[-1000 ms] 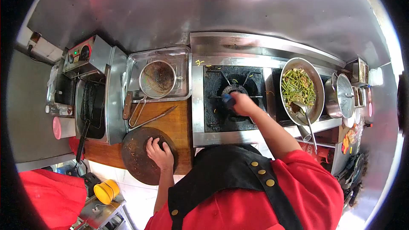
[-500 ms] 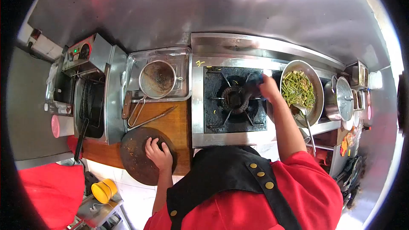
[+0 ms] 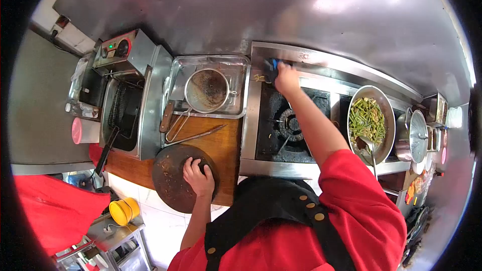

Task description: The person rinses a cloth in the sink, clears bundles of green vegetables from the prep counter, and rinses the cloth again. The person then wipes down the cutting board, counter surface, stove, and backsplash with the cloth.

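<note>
My right hand [image 3: 287, 77] is closed round a dark cloth with a blue part [image 3: 271, 69], at the back left corner of the stove's steel top [image 3: 251, 120]. Yellow food scraps [image 3: 259, 78] lie just beside the cloth. Below my forearm is the black burner [image 3: 288, 124]. My left hand [image 3: 199, 174] rests on the round dark board [image 3: 173, 183], its fingers spread and holding nothing. To the right of the burner sits a pan [image 3: 390, 120] of green beans [image 3: 366, 119] with a ladle [image 3: 370, 145] in it.
A strainer [image 3: 207, 90] lies on a steel tray [image 3: 241, 101], near a knife [image 3: 167, 117] and tongs [image 3: 201, 134]. A fryer [image 3: 145, 113] stands left. Pots [image 3: 414, 135] stand right. A person's red sleeve [image 3: 55, 211] and a yellow bucket [image 3: 124, 211] are at lower left.
My right hand has swept the cloth from over the burner to its right side, then to the stove's back left corner. The view has shifted; my left hand stays on the board.
</note>
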Demonstrator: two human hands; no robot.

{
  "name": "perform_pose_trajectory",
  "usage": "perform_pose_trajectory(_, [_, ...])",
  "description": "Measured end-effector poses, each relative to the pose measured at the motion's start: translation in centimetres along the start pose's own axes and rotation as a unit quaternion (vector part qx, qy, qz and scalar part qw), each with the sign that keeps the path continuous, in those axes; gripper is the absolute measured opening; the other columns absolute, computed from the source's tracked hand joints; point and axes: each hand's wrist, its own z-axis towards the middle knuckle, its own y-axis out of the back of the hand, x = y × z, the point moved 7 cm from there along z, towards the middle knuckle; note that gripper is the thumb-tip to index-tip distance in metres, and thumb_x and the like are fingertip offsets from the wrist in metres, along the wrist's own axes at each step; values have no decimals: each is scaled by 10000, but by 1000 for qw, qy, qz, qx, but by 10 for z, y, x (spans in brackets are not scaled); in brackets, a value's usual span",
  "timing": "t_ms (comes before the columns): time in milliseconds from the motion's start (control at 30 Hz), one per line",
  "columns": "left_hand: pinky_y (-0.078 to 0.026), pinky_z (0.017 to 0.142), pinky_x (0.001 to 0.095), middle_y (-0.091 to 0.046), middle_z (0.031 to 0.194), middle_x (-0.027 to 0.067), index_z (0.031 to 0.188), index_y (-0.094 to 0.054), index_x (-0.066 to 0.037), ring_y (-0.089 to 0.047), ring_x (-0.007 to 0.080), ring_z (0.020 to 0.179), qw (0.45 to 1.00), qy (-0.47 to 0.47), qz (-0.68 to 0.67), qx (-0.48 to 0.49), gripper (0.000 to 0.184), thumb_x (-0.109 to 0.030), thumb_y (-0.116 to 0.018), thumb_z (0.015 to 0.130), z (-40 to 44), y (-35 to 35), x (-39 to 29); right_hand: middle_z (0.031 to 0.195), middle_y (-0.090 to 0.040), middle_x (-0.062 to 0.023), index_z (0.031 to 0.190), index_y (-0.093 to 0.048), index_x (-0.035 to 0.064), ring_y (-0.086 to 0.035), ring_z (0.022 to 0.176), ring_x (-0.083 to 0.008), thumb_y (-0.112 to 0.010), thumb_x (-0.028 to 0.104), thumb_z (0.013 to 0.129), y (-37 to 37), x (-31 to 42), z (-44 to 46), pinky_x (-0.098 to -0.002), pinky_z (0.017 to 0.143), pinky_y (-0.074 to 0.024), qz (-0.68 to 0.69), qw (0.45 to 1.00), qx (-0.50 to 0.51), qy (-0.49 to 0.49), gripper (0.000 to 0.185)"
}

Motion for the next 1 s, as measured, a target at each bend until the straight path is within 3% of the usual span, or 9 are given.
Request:
perform_pose_trajectory(133, [-271, 964, 493, -435, 1225, 155, 1061, -515, -59, -371, 357, 1159, 1000, 5, 5, 7, 318, -197, -556, 777, 3, -1, 0, 1143, -525, -162, 1118, -522, 42, -475, 1074, -346, -528, 156, 758, -45, 5, -16, -451, 888, -393, -3, 987, 5, -158, 377])
perform_pose_trajectory(300, [-252, 980, 478, -411, 1257, 144, 1079, -503, -65, -345, 345, 1186, 1000, 7, 5, 20, 302, -181, -544, 804, 0, -2, 2, 1153, -528, -113, 1120, -562, 120, -471, 1088, -313, -568, 122, 730, -45, 35, -10, -443, 872, -397, 25, 996, 45, -76, 390])
perform_pose_trajectory(400, [-254, 979, 478, -412, 1256, 140, 1079, -503, -69, -346, 343, 1186, 1000, 13, 4, 25, 295, -180, -543, 808, 0, -1, 1, 1146, -547, -27, 1149, -578, 279, -474, 1095, -275, -578, 89, 714, -47, 47, -12, -416, 880, -396, -20, 992, 88, 85, 475])
perform_pose_trajectory(567, [-257, 979, 479, -412, 1256, 137, 1073, -504, -74, -345, 341, 1187, 1000, 12, 9, 25, 283, -173, -540, 811, -1, -5, 4, 1070, -590, -38, 1049, -643, 246, -498, 1080, -263, -584, 72, 669, -44, 49, -31, -435, 874, -402, -26, 926, 182, 331, 422])
perform_pose_trajectory(633, [-258, 979, 479, -412, 1257, 137, 1074, -503, -73, -344, 340, 1188, 1000, 11, 13, 18, 281, -174, -538, 815, -1, -4, 3, 971, -626, -54, 978, -673, 218, -541, 1017, -284, -584, 42, 623, -40, 57, -52, -434, 840, -432, -95, 848, 310, 419, 406])
perform_pose_trajectory(700, [-258, 979, 481, -417, 1251, 143, 1078, -503, -68, -350, 343, 1184, 1000, 8, 0, 21, 277, -188, -527, 830, 0, -1, 2, 907, -637, -79, 902, -687, 163, -568, 952, -313, -573, 28, 600, -22, 56, -55, -427, 796, -458, -29, 845, 330, 420, 349])
perform_pose_trajectory(767, [-260, 976, 482, -423, 1245, 146, 1077, -506, -64, -355, 343, 1179, 1000, 8, -1, 17, 280, -196, -524, 831, 1, -2, 2, 921, -629, -103, 906, -681, 131, -571, 932, -328, -566, 21, 598, 1, 42, -25, -424, 791, -464, 75, 908, 208, 356, 346])
perform_pose_trajectory(867, [-265, 971, 484, -433, 1233, 150, 1073, -510, -58, -365, 345, 1171, 1000, 2, 1, 13, 287, -207, -521, 828, 0, 0, 2, 928, -623, -127, 926, -678, 118, -551, 935, -344, -556, 10, 619, 13, 6, 5, -416, 863, -443, 13, 977, 64, 202, 347])
perform_pose_trajectory(1000, [-272, 963, 489, -437, 1226, 154, 1070, -513, -53, -370, 346, 1166, 1000, -5, -9, 2, 301, -211, -522, 814, 0, 0, 2, 933, -621, -126, 903, -669, 91, -546, 939, -343, -542, 3, 625, -12, 6, -40, -412, 861, -441, -20, 974, 82, 208, 318])
